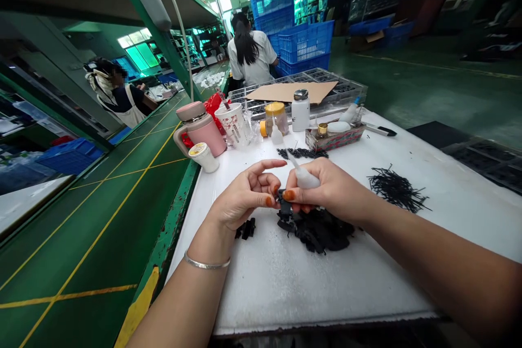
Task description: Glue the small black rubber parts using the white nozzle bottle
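My left hand [248,196] is closed in a pinch at the edge of a small black part [285,205]. Its index finger sticks out above. My right hand [326,187] wraps round a white squeeze bottle [306,178] whose thin nozzle points up and to the left. The right thumb and fingertips also touch the black part. Just below both hands lies a heap of black pieces [326,231] on the white tabletop [277,293]. A few black pieces [246,228] sit under my left wrist, partly hidden by it.
Thin black sticks [397,189] lie at the right, and small black rings [302,153] beyond my hands. Farther back stand a pink thermos [204,130], a paper cup [234,125], bottles and a small tray [338,138]. A green conveyor [101,217] runs along the left; two people sit beyond.
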{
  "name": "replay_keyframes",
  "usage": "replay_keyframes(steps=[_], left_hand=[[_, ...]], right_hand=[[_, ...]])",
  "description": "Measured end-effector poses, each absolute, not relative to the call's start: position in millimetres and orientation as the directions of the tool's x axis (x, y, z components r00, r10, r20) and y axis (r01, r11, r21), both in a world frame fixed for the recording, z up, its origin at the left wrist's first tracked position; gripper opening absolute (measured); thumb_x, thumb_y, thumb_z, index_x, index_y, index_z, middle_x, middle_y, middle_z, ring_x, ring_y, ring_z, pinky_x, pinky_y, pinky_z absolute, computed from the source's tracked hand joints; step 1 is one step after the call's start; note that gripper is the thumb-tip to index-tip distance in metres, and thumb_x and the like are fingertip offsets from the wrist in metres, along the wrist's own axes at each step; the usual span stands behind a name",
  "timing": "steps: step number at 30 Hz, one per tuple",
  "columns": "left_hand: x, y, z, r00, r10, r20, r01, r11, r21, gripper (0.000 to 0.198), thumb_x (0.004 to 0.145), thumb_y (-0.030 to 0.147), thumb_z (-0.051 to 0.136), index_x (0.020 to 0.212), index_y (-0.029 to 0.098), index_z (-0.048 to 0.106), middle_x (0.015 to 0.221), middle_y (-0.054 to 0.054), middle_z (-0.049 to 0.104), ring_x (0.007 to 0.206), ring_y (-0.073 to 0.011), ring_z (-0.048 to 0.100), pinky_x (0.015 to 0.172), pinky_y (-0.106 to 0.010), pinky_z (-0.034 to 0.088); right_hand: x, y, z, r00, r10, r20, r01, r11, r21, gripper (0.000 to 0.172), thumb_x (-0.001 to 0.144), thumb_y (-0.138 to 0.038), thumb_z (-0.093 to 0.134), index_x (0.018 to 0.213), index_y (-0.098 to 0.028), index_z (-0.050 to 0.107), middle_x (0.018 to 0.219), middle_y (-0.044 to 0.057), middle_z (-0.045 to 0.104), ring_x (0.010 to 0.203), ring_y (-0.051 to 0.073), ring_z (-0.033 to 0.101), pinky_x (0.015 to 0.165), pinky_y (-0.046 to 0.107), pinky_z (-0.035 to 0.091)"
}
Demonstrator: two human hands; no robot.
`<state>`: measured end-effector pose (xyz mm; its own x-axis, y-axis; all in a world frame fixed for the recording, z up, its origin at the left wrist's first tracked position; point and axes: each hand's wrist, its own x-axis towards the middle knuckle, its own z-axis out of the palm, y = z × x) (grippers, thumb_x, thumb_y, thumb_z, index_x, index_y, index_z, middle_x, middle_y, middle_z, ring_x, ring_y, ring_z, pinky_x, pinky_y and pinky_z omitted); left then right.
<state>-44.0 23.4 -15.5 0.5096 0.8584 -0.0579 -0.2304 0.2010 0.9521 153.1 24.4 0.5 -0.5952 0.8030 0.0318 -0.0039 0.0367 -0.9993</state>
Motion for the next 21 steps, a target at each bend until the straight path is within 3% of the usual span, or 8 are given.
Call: replay_keyframes(steps=[3,5,8,10,14,21], left_hand=[[-61,23,-1,0.351,0.936,0.011,-0.113,0.031,0.993,0.049,0.061,0.021,0.081,0.106,0.023,0.064,0.074,0.003,0.056,0.064,-0.0096,0.054,0.063,-0.024,0.050],[-77,22,9,0.275,0.960,0.058,0.150,-0.102,0.983,0.028,0.064,0.026,0.079,0.089,0.018,0.067,0.071,0.001,0.059,0.064,-0.0111,0.055,0.063,-0.024,0.048],[-99,18,18,0.334,0.939,-0.085,0.609,-0.146,0.780,0.020,0.068,0.032,0.076,0.078,0.016,0.071,0.068,-0.003,0.065,0.065,-0.0148,0.058,0.060,-0.025,0.044],[-105,15,19,0.390,0.885,-0.255,0.771,-0.162,0.615,0.024,0.066,0.034,0.076,0.083,0.018,0.074,0.070,-0.004,0.068,0.062,-0.0161,0.059,0.056,-0.025,0.041],[-99,12,13,0.437,0.819,-0.372,0.851,-0.241,0.467,0.032,0.057,0.035,0.080,0.085,0.020,0.073,0.072,-0.002,0.068,0.058,-0.0154,0.057,0.049,-0.024,0.034],[-93,14,7,0.509,0.781,-0.362,0.807,-0.286,0.517,0.022,0.061,0.035,0.074,0.074,0.020,0.068,0.069,-0.001,0.064,0.060,-0.0148,0.053,0.051,-0.023,0.034]], right_hand=[[167,31,7,-0.556,0.830,0.040,0.053,0.084,-0.995,0.025,0.069,-0.035,0.077,0.063,-0.015,0.061,0.055,0.001,0.063,0.048,0.009,0.053,0.044,0.020,0.038],[179,37,11,-0.608,0.794,-0.009,0.146,0.101,-0.984,0.026,0.067,-0.036,0.077,0.061,-0.017,0.062,0.053,0.002,0.062,0.048,0.011,0.054,0.042,0.021,0.038],[193,47,12,-0.726,0.672,-0.147,0.318,0.139,-0.938,0.027,0.066,-0.038,0.078,0.056,-0.017,0.064,0.048,0.002,0.059,0.044,0.011,0.051,0.040,0.022,0.037],[196,52,11,-0.741,0.643,-0.195,0.391,0.177,-0.903,0.028,0.067,-0.040,0.077,0.055,-0.017,0.065,0.048,0.002,0.058,0.044,0.011,0.051,0.040,0.023,0.038],[198,59,9,-0.627,0.764,-0.154,0.478,0.221,-0.850,0.031,0.066,-0.043,0.077,0.056,-0.016,0.065,0.051,0.004,0.060,0.047,0.013,0.053,0.043,0.024,0.039],[205,63,14,-0.321,0.943,0.089,0.424,0.227,-0.877,0.036,0.073,-0.044,0.072,0.058,-0.014,0.058,0.053,0.002,0.056,0.049,0.010,0.048,0.047,0.024,0.036]])
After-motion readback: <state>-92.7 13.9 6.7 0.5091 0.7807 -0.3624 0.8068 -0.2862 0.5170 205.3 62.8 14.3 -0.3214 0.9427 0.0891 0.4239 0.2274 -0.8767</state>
